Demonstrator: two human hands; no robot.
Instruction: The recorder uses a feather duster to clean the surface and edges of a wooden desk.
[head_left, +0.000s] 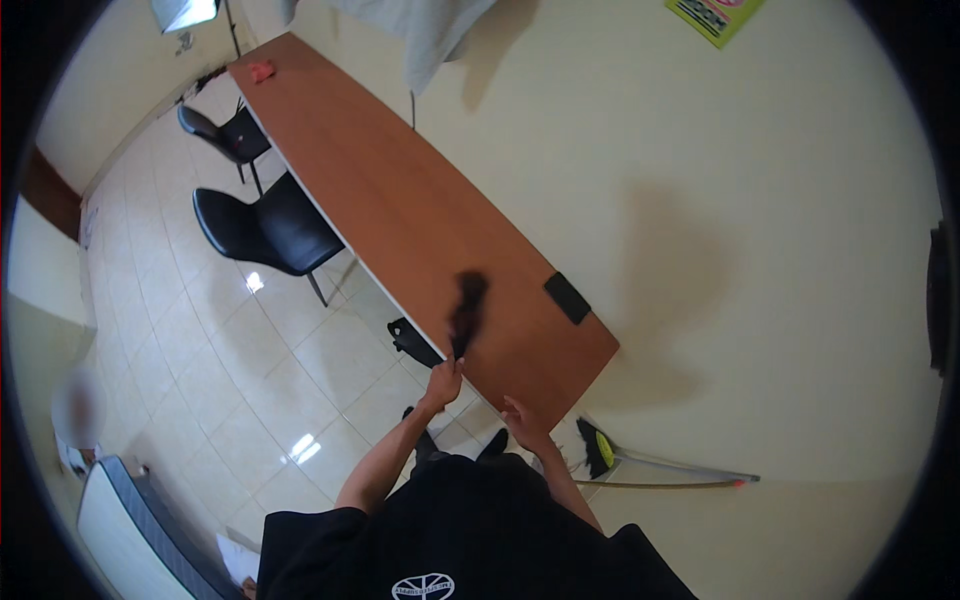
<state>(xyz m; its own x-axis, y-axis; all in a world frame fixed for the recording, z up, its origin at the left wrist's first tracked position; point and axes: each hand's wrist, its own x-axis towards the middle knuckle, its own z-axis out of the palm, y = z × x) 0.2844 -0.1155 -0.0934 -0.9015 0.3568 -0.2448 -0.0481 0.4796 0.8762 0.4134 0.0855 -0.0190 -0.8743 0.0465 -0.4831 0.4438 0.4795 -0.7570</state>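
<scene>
My left hand (444, 386) is closed around the lower end of a dark, elongated object (469, 311), blurred, which points away from me above the brown tabletop (420, 225). What the object is I cannot tell. My right hand (527, 424) is over the near end of the table, fingers apart, with nothing in it. A flat black rectangular object (568, 298) lies by the table's wall-side edge. At the far end of the table is a small red item (262, 71).
Two black chairs (262, 225) stand along the table's left side. A black bag-like item (414, 343) is beneath the edge. A broom (598, 450) lies at the right near the wall. At the lower left are a mattress (142, 525) and a person (79, 420).
</scene>
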